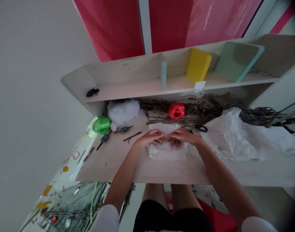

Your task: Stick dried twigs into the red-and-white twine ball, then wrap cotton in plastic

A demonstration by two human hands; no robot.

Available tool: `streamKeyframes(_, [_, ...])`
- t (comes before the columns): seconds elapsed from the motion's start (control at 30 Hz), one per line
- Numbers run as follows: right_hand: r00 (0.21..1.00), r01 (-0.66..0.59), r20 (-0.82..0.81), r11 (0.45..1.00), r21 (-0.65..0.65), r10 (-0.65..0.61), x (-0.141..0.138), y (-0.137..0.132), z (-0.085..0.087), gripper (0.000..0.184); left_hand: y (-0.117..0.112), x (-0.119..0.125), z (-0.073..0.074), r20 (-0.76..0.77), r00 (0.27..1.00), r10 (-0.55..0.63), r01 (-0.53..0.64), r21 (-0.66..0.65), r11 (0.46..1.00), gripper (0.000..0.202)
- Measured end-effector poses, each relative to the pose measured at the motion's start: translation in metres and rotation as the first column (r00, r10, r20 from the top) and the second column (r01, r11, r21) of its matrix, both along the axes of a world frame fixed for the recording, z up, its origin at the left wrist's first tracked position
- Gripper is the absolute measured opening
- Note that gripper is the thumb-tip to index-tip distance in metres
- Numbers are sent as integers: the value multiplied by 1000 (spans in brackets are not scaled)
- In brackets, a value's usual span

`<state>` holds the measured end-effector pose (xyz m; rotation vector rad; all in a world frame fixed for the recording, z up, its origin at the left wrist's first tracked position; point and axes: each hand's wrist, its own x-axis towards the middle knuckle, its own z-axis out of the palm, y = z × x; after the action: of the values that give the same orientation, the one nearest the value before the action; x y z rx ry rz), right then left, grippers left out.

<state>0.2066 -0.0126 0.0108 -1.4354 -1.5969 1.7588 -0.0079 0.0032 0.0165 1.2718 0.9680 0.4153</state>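
A thin white sheet (168, 155) lies on the table board in front of me, with a tuft of white cotton stuffing (167, 141) on it. My left hand (154, 137) is over the left part of the sheet, its fingers curled in at the stuffing. From the other side my right hand (180, 136) meets it, fingers bent and closed on the stuffing. The fingertips of both hands nearly touch, and they partly hide the tuft. Just beyond my right hand lie black-handled scissors (201, 128).
A larger cotton pile (124, 112), a green ball of plastic twine (101, 125) and a red one (176, 111) sit toward the back. Wrapped twigs (124, 129) lie at left, crumpled white sheets (234, 138) at right. A shelf (128, 91) overhangs the board.
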Motion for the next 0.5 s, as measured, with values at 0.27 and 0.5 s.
streamKeyframes(0.27, [781,598,-213,605,525,-587,-11,13,-10,44,0,9,-3,-92,976,198,-78,699,711,55])
streamKeyframes(0.5, [752,632,-246,565,530,-611,-10,13,-14,53,-24,27,-18,-492,871,-1,432,763,481,56])
